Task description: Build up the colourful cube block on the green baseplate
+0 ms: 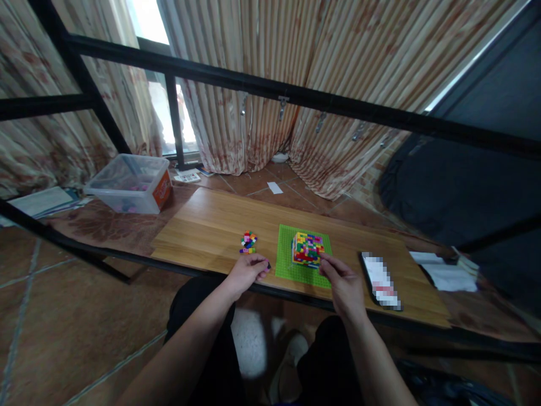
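Note:
A block build of many colours (307, 249), made of small toy bricks, stands on a green baseplate (285, 265) on the wooden table. My left hand (247, 272) is closed in a pinch at the table's near edge, with a small dark brick (269, 265) at its fingertips. On the other side, my right hand (346, 282) has its thumb and forefinger together at the right face of the build. Whatever lies between those fingertips is too small to make out. Just beyond my left hand is a small pile of loose bricks (248, 241) in mixed colours.
A phone-like object (380, 281), its face pixelated, lies right of the baseplate on the wooden table (211, 220). A clear plastic box (131, 183) stands at the far left. Papers (448, 273) lie at the right. A black metal rail (253, 79) crosses in front of the curtains.

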A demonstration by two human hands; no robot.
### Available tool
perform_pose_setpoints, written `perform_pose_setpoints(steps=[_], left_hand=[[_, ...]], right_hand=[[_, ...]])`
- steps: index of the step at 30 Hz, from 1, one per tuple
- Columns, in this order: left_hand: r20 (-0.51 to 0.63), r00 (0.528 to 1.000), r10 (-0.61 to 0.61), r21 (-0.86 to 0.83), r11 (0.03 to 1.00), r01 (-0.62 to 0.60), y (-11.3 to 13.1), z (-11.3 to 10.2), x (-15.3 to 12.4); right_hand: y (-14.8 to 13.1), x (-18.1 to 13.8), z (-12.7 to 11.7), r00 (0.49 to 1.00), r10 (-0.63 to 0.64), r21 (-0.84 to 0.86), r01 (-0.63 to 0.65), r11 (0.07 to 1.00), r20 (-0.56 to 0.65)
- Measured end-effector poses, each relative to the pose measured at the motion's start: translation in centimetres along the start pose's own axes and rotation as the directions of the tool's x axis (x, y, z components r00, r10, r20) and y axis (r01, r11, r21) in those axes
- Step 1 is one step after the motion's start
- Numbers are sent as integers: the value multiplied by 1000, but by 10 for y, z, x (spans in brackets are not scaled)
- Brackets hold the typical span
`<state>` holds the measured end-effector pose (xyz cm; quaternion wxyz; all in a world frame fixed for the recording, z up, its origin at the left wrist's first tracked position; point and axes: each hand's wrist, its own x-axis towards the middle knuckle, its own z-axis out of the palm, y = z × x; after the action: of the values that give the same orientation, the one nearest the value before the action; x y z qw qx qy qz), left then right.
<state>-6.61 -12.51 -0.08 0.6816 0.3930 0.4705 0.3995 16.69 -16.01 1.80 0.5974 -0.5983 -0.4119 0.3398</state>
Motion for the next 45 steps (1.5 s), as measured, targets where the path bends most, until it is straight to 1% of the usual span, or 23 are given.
perform_pose_setpoints(steps=[3, 5, 7, 10, 13, 16, 18, 20, 22, 24, 30, 32, 40, 45], left_hand=[[9, 1000, 6, 1, 1000, -6, 0, 0, 0], [10, 1000, 7, -4, 1000, -7, -1, 0, 0], [11, 1000, 13, -4, 1000, -13, -1, 0, 1], [4, 1000, 20, 3, 1000, -20, -2, 0, 2], [4, 1000, 14, 3, 1000, -14, -3, -1, 3], [4, 1000, 14, 13, 1000, -14, -3, -1, 3], [-2, 1000, 12, 18, 1000, -12, -3, -1, 3], [-7, 1000, 8, 20, 1000, -8, -2, -1, 4], [-3, 1000, 3, 24, 1000, -3, -2, -1, 4], [-2, 1000, -1, 25, 1000, 1, -2, 0, 5], [-10, 1000, 8, 25, 1000, -7, -2, 0, 4], [-12, 1000, 4, 31, 1000, -3, -2, -1, 4], [-14, 1000, 9, 39, 999, -9, -2, -1, 3], [-14, 1000, 11, 30, 1000, -10, -2, 0, 2]], right_hand=[[-3, 7, -1, 994, -99, -119, 103, 987, 42], [-5, 10, 0, 984, -165, -212, 176, 961, 68], [-5, 13, 1, 970, -219, -336, 243, 910, 108], [-2, 16, 5, 936, -292, -503, 352, 789, 197], [4, 21, 8, 881, -380, -571, 473, 671, 283], [11, 26, 9, 833, -435, -610, 548, 572, 341], [15, 29, 9, 812, -462, -628, 575, 524, 358], [18, 31, 9, 801, -491, -638, 582, 504, 343], [19, 31, 8, 804, -509, -647, 568, 509, 307], [19, 30, 8, 822, -506, -652, 536, 536, 260], [18, 25, 10, 902, -417, -588, 400, 703, 115], [17, 24, 12, 919, -389, -565, 358, 743, 70], [19, 24, 21, 947, -316, -473, 252, 844, -59], [25, 28, 24, 949, -280, -392, 205, 897, -143]])
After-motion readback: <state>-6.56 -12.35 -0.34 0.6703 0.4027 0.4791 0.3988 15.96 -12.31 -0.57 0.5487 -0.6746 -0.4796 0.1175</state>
